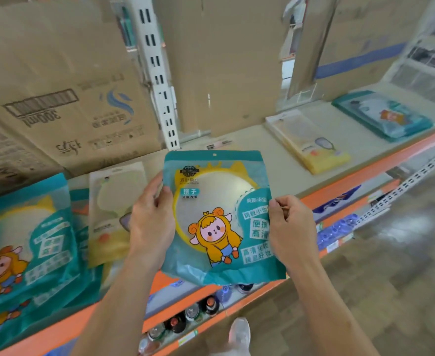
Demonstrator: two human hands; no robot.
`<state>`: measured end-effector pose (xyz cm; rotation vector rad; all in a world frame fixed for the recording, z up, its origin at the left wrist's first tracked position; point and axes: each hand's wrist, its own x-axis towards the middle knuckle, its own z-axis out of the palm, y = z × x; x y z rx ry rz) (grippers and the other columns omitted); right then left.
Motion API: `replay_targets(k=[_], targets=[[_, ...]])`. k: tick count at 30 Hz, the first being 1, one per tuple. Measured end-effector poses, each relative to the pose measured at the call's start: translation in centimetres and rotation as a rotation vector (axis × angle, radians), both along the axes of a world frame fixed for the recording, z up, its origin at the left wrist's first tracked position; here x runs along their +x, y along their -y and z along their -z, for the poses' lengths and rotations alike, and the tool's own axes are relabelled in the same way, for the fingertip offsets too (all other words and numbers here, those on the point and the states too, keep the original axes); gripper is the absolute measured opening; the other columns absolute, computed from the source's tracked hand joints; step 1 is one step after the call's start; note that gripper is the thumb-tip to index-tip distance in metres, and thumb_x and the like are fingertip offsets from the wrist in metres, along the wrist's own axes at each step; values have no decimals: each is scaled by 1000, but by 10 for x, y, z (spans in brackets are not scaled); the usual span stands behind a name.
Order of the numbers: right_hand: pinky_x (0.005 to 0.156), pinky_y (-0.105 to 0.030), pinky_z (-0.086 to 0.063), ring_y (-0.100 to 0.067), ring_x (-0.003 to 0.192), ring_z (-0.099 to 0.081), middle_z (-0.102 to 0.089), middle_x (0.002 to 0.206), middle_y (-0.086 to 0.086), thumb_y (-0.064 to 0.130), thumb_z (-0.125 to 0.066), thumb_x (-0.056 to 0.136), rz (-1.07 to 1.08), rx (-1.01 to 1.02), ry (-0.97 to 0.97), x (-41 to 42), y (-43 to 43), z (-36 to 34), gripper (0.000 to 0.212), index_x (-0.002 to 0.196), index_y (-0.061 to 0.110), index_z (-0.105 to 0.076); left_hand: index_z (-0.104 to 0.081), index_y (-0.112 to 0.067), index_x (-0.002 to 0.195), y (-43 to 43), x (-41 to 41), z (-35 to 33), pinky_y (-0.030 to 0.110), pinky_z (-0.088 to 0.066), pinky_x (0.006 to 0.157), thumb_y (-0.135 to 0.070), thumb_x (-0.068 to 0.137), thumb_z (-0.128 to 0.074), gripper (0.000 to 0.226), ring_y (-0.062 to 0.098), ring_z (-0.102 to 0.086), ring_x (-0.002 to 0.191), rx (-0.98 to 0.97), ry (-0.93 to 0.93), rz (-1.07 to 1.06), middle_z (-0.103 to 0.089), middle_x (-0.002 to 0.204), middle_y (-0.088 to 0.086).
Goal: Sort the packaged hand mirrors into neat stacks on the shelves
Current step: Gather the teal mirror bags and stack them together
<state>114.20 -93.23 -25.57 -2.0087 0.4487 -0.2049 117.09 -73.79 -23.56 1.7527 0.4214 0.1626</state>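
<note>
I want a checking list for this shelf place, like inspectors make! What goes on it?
Surface: beige shelf with an orange front edge.
Job's things: teal mirror pack held up over the shelf's front edge; more teal packs lie overlapping at the left; a yellow pack beside them; a yellow stack and a teal stack farther right.
Clutter: cardboard boxes stand at the back of the shelf.
Hands: left hand grips the held pack's left edge; right hand pinches its right edge.
Cables: nothing seen.
Surroundings: bottles below the shelf; a shoe on the floor.
</note>
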Motion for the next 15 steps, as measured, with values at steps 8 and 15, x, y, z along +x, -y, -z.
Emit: replay_targets(k=[8,15], targets=[[62,-44,-57,-14,74,-66,-66,83,2,30,-45,98,47,-3,-51,43,52,3,19,84,23,-55,-55,-52,112,54,52,9,23,-53,53,-26,101,-40,32,3,-60,62,-45,-57,60,-66,70,-26],[62,-44,-56,-16,73,-67,-68,81,4,30,-45,98,71,21,-60,82,92,3,19,86,23,-58,-58,-46,117,96,95,10,36,-57,62,-30,99,-39,31,16,-66,69,-8,-93,79,-69,83,-12]])
